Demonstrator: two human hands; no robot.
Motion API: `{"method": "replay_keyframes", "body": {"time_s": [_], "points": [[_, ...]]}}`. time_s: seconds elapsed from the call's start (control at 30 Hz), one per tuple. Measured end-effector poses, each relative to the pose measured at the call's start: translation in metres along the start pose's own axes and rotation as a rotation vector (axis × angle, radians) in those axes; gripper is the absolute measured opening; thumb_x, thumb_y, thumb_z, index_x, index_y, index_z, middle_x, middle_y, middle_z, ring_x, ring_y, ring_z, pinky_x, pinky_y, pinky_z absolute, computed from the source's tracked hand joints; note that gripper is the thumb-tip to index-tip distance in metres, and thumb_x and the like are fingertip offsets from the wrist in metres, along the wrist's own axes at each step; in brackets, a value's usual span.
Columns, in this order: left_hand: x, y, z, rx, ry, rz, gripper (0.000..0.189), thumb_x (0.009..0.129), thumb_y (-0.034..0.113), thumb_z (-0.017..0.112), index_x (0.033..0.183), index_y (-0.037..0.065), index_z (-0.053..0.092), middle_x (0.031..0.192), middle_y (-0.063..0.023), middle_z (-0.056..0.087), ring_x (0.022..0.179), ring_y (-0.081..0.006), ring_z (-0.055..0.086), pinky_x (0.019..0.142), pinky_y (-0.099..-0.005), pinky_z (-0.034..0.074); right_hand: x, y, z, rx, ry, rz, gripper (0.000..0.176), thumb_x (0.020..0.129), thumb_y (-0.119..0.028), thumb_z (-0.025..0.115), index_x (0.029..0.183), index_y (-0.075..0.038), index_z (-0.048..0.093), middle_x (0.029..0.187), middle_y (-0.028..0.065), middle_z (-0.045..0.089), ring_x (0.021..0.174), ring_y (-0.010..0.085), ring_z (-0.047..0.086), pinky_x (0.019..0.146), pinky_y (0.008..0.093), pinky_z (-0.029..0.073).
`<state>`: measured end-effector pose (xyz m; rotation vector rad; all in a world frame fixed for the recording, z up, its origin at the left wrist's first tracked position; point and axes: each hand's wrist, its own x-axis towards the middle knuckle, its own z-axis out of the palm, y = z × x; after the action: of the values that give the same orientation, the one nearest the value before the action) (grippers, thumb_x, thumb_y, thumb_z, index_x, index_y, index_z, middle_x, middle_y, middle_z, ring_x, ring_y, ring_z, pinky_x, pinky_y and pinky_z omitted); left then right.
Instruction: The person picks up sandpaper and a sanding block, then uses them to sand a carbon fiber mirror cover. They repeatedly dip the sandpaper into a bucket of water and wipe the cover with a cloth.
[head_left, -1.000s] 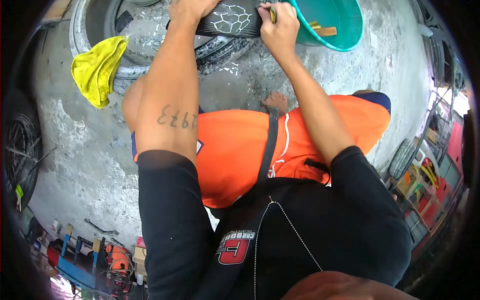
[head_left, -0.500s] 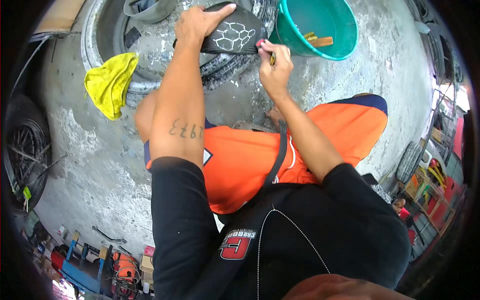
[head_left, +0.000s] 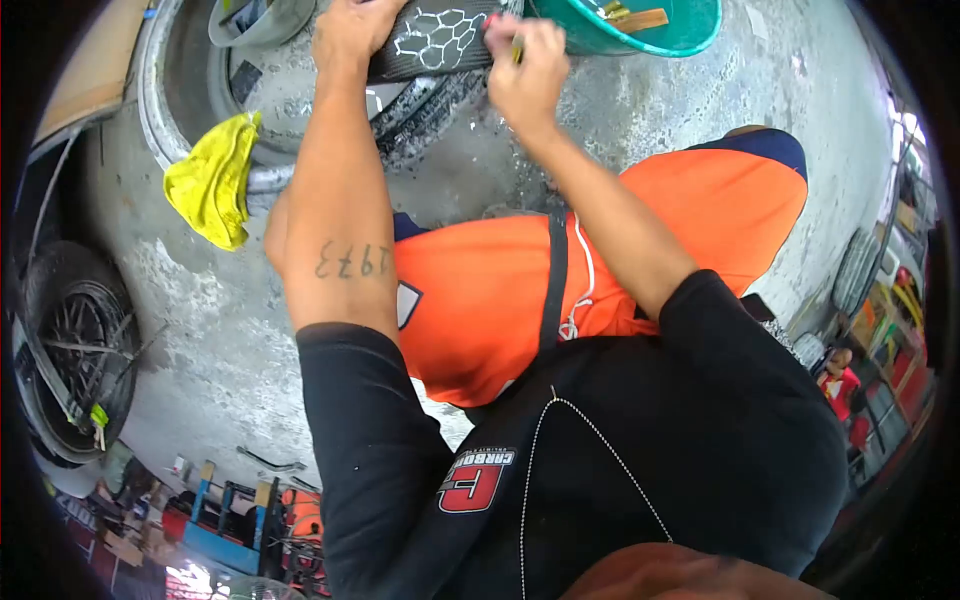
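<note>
At the top of the view, my left hand (head_left: 350, 40) grips the left side of a black carbon-weave panel (head_left: 415, 62) that bears a white honeycomb line pattern. The panel's upper part is cut off by the frame edge. My right hand (head_left: 527, 75) is closed in a pinch at the panel's right side, around a small red-tipped tool (head_left: 490, 21) whose tip lies right at the pattern's edge. Something yellow and black (head_left: 517, 50) shows between the same fingers. Both hands are over a large grey-stained tyre (head_left: 425, 122) lying on the floor.
A teal bucket (head_left: 690, 45) holding wooden-looking sticks stands at top right. A yellow cloth (head_left: 213, 182) hangs over the tyre's left edge, and a grey tub (head_left: 270, 28) sits inside it. A spoked wheel (head_left: 85, 350) stands left. A person in red (head_left: 838, 383) is far right.
My view has shifted, so the hands, panel and bucket appear higher and partly cut off. Both hands keep their hold, with the red tip still at the panel's right side.
</note>
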<state>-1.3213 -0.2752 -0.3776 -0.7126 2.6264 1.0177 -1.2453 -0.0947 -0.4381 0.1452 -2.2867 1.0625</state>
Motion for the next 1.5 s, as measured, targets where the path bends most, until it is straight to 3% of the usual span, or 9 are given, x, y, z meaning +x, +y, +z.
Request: {"method": "replay_keyframes", "body": {"time_s": [0.4,0.53,0.6,0.83,1.0,1.1,1.2,1.3,1.5], "points": [[0.017,-0.008,0.004,-0.037,0.129,0.028,0.095,0.070,0.073,0.074,0.120,-0.007,0.069,0.122,-0.0322,0.066,0.121,-0.0401,0.063,0.105,-0.0426,0.046,-0.016,-0.011,-0.018,0.124,-0.101,-0.065,0.029,0.071,0.004,0.072,0.099,-0.003,0.070,0.102,0.0109,0.071,0.093,0.0337,0.061,0.082,0.0402,0.050],[0.021,-0.010,0.004,0.003,0.085,-0.010,0.098,0.069,0.075,0.073,0.120,-0.009,0.069,0.123,-0.0334,0.065,0.123,-0.0414,0.061,0.107,-0.0435,0.045,0.019,0.006,-0.022,0.083,-0.049,0.151,0.017,0.087,-0.012,0.076,0.103,-0.006,0.071,0.103,0.0096,0.071,0.095,0.0275,0.065,0.085,0.0390,0.051],[0.023,-0.008,0.004,0.032,0.114,-0.043,0.100,0.069,0.076,0.072,0.116,-0.012,0.069,0.123,-0.0350,0.064,0.125,-0.0418,0.060,0.107,-0.0440,0.044,0.038,-0.006,-0.030,0.139,-0.122,0.458,0.011,0.089,-0.010,0.071,0.095,-0.001,0.070,0.074,0.0030,0.056,0.065,0.0132,0.047,0.060,0.0318,0.041],[0.037,0.010,-0.027,0.117,0.071,-0.056,0.100,0.073,0.074,0.072,0.118,-0.015,0.066,0.126,-0.0355,0.063,0.125,-0.0401,0.060,0.105,-0.0433,0.045,0.050,0.000,-0.040,0.831,-0.261,0.953,0.010,0.098,-0.013,0.064,0.102,-0.004,0.064,0.080,0.0002,0.063,0.070,0.0125,0.059,0.062,0.0272,0.046],[0.006,0.026,-0.060,-0.247,0.042,-0.015,0.093,0.081,0.070,0.069,0.123,-0.012,0.065,0.124,-0.0265,0.067,0.117,-0.0315,0.064,0.101,-0.0379,0.048,0.106,-0.035,-0.057,1.379,-0.145,0.932,0.016,0.101,-0.014,0.060,0.114,-0.005,0.060,0.099,0.0083,0.066,0.084,0.0199,0.065,0.075,0.0334,0.055],[-0.021,0.029,-0.074,-0.724,-0.191,-0.042,0.091,0.088,0.067,0.064,0.138,-0.008,0.056,0.128,-0.0228,0.066,0.123,-0.0268,0.061,0.103,-0.0392,0.047,0.137,-0.069,-0.090,1.573,-0.333,0.821,0.025,0.101,-0.020,0.062,0.118,-0.001,0.060,0.105,0.0111,0.067,0.089,0.0221,0.066,0.080,0.0385,0.057],[-0.062,0.033,-0.104,-1.180,-0.590,0.038,0.056,0.101,0.053,0.055,0.132,0.006,0.061,0.116,-0.0078,0.070,0.094,-0.0169,0.067,0.083,-0.0336,0.056,0.150,-0.090,-0.120,1.561,-0.429,0.774,0.027,0.101,-0.021,0.063,0.118,0.000,0.061,0.103,0.0113,0.068,0.087,0.0227,0.067,0.080,0.0383,0.057],[-0.085,0.029,-0.079,-0.931,-0.229,0.135,0.081,0.091,0.071,0.056,0.129,0.000,0.064,0.121,-0.0163,0.070,0.105,-0.0258,0.069,0.088,-0.0385,0.056,0.151,-0.103,-0.149,1.576,-0.495,0.776,0.028,0.102,-0.023,0.061,0.117,0.000,0.062,0.101,0.0121,0.069,0.085,0.0239,0.069,0.080,0.0383,0.058],[-0.125,0.024,-0.069,-0.920,-0.324,0.092,0.072,0.102,0.061,0.045,0.139,0.000,0.057,0.125,-0.0134,0.067,0.107,-0.0216,0.066,0.093,-0.0336,0.052,0.129,-0.096,-0.189,1.596,-0.545,0.811,0.029,0.103,-0.025,0.059,0.118,0.001,0.061,0.103,0.0120,0.069,0.086,0.0235,0.070,0.081,0.0382,0.059]]}}
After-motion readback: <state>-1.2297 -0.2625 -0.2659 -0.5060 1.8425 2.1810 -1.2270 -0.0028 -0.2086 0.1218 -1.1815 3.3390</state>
